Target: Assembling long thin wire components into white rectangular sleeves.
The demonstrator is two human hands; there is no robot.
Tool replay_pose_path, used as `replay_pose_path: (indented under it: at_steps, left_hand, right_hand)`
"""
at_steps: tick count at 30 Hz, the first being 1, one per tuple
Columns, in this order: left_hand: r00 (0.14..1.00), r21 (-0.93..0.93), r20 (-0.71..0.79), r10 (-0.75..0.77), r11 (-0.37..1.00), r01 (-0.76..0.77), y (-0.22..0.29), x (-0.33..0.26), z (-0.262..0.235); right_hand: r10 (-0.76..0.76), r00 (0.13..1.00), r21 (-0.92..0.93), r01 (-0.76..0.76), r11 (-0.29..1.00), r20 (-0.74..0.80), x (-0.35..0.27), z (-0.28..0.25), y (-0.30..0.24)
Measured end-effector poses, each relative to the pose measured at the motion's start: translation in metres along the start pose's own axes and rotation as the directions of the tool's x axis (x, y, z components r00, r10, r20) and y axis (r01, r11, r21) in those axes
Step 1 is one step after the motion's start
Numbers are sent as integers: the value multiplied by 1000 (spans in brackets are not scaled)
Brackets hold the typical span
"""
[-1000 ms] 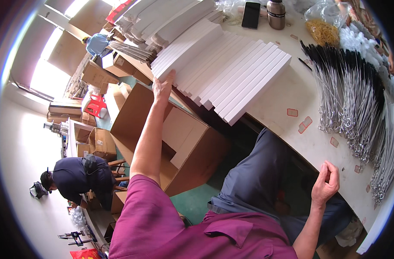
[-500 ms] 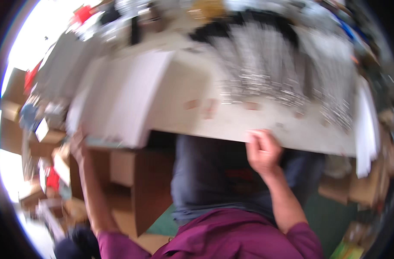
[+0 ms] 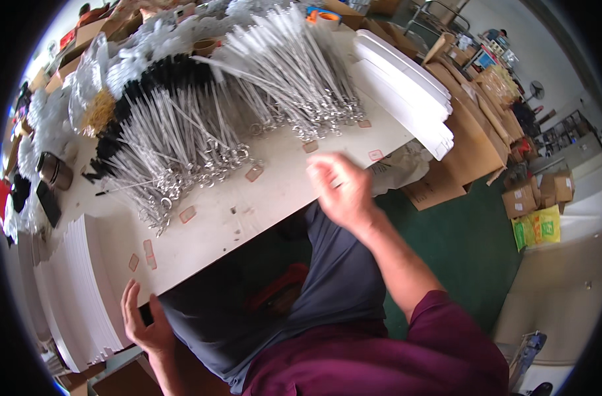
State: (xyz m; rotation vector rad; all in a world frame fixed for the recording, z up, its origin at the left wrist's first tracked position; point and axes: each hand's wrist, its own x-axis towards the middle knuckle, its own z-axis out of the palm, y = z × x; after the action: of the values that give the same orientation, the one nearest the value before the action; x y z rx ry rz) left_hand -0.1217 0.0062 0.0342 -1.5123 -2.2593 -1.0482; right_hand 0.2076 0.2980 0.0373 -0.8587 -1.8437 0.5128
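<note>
Head view: left hand (image 3: 148, 325) spread beside stacked white cardboard boxes (image 3: 84, 287); right hand (image 3: 344, 193) well apart, curled, cannot tell if gripping; silver metal loop-ended rods (image 3: 299, 86) beyond.

1 head-worn fisheye camera looks down from near at the bare left hand (image 3: 150, 332), bare right hand (image 3: 346, 193) and flat off-white tabletop (image 3: 212, 228).

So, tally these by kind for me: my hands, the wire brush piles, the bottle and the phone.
Hands: 2 (left hand, right hand)
Wire brush piles: 2 (black-tipped pile, white-tipped pile)
Bottle: 1
Phone: 1
Total: 6
</note>
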Motion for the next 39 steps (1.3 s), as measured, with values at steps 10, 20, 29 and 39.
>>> replay_pose_path:
  at_steps: [10,20,29,39]
  left_hand:
    - [999,-25,38,-5,1000,6,0,23,97]
    - [999,16,11,45,999,-46,-5,21,100]
    - [995,58,4,99,993,-99,-7,21,102]
    - [994,74,-15,112,991,-111,-2,22,99]
  right_hand:
    - [212,977,-913,-96,396,-11,34,-202,154]
    - [379,926,-941,-124,315,5,51,-220,174]
    - [346,938,-951,-85,297,24,51,-228,167]
    - [153,952,-578,-283,765,-264,38,-205,137]
